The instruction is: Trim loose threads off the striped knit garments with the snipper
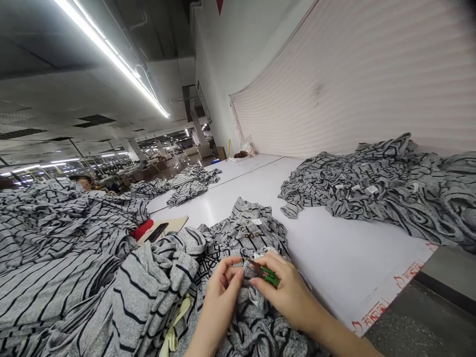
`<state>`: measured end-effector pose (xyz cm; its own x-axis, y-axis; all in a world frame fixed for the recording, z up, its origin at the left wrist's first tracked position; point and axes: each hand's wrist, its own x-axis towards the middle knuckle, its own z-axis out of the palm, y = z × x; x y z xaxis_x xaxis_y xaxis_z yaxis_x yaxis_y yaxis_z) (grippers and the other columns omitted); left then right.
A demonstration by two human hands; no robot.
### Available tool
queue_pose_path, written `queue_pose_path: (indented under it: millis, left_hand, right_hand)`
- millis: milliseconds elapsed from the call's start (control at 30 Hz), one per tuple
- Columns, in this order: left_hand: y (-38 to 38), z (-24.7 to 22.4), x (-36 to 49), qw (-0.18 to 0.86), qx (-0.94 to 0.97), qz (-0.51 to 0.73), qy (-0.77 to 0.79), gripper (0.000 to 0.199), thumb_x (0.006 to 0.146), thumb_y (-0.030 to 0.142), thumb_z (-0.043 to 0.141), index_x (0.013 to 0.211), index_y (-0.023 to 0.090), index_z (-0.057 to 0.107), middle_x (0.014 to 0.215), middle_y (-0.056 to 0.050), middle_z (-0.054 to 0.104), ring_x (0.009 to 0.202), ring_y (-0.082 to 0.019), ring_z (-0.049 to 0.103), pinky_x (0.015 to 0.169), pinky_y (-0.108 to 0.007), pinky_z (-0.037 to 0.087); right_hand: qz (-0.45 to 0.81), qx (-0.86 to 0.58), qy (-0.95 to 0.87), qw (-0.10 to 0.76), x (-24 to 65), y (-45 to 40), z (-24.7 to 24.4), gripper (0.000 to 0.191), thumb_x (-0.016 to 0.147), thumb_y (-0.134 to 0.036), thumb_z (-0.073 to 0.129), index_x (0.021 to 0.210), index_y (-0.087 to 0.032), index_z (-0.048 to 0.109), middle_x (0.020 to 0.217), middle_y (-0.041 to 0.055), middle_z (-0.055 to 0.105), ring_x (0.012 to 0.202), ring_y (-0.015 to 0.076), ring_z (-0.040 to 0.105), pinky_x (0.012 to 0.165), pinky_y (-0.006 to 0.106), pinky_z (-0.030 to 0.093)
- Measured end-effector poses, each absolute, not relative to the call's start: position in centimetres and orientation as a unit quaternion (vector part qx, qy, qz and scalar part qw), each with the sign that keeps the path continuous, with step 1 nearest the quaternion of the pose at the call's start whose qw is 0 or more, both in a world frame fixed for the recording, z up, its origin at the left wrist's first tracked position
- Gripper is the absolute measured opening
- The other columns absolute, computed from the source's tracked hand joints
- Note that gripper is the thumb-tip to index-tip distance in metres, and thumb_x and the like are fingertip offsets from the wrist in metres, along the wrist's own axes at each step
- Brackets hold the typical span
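Green-handled thread snips (270,277) are gripped in my right hand (279,283), their blades pointing left toward my other hand. My left hand (225,283) is closed, thumb and fingers pinched at a bit of the grey garment (256,302) with black stripes. Whether a thread is also between these fingertips is too small to tell. The garment lies bunched under both hands, with dark lettering on part of it. Small round buttons or snaps (252,235) and a white label (256,221) show on the cloth just beyond my hands.
Heaped striped garments (63,223) fill the left side, and another pile (372,191) lies at the right by the pinkish sheeting (334,89). A black phone (157,231) rests on a tan pad (177,224). The white table (334,258) ends at the right. A person (82,183) is far left.
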<state>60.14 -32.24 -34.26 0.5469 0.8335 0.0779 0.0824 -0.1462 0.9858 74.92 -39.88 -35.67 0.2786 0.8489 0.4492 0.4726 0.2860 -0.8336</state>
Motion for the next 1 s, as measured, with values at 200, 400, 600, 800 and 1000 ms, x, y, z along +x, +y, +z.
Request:
queue_pose_path:
  millis: [200,400,600,800,1000]
  left_hand:
    - [-32.8,-34.9,60.0,0.526,0.701,0.351,0.329,0.035,0.086,0.040,0.057,0.113,0.021,0.050,0.079,0.000,0.064,0.077,-0.014,0.057,0.073,-0.023,0.041]
    - [-32.6,-34.8,60.1,0.553,0.654,0.377,0.353,0.031,0.079,0.041,0.066,0.099,0.019,0.058,0.075,0.000,0.063,0.077,-0.015,0.058,0.071,-0.022,0.042]
    - [-32.6,-34.7,60.4,0.586,0.625,0.373,0.356,0.028,0.079,0.040,0.066,0.097,0.020,0.058,0.075,0.002,0.062,0.080,-0.014,0.058,0.073,-0.021,0.041]
    - [-32.7,-34.2,60.5,0.589,0.626,0.358,0.364,0.030,0.079,0.041,0.066,0.098,0.020,0.055,0.075,0.002,0.063,0.074,-0.013,0.056,0.070,-0.021,0.040]
    - [-33.3,-34.1,60.6,0.470,0.727,0.328,0.379,0.027,0.077,0.039,0.064,0.095,0.020,0.060,0.077,-0.002,0.061,0.075,-0.019,0.056,0.070,-0.028,0.042]
  right_hand:
    - [0.208,-0.537,-0.545,0.609,74.7,-37.5,-36.6,0.016,0.088,-0.031,0.057,0.077,-0.020,0.061,0.077,-0.0009,0.057,0.073,0.0154,0.055,0.066,0.025,0.042]
    - [0.261,-0.551,-0.499,0.616,76.3,-39.1,-37.4,0.021,0.089,-0.039,0.055,0.086,-0.020,0.060,0.081,0.0005,0.061,0.080,0.0183,0.058,0.071,0.026,0.047]
    - [0.090,-0.612,-0.632,0.468,76.5,-40.9,-36.6,0.025,0.087,-0.024,0.057,0.110,-0.026,0.064,0.099,0.0036,0.064,0.085,0.0203,0.059,0.075,0.031,0.046]
    - [0.008,-0.633,-0.641,0.434,76.0,-40.3,-36.3,0.021,0.090,-0.023,0.052,0.105,-0.025,0.067,0.094,0.0036,0.066,0.079,0.0200,0.060,0.072,0.031,0.045]
    - [0.082,-0.618,-0.603,0.498,76.7,-39.9,-36.7,0.021,0.092,-0.028,0.048,0.098,-0.024,0.067,0.092,0.0037,0.065,0.081,0.0189,0.061,0.072,0.029,0.047]
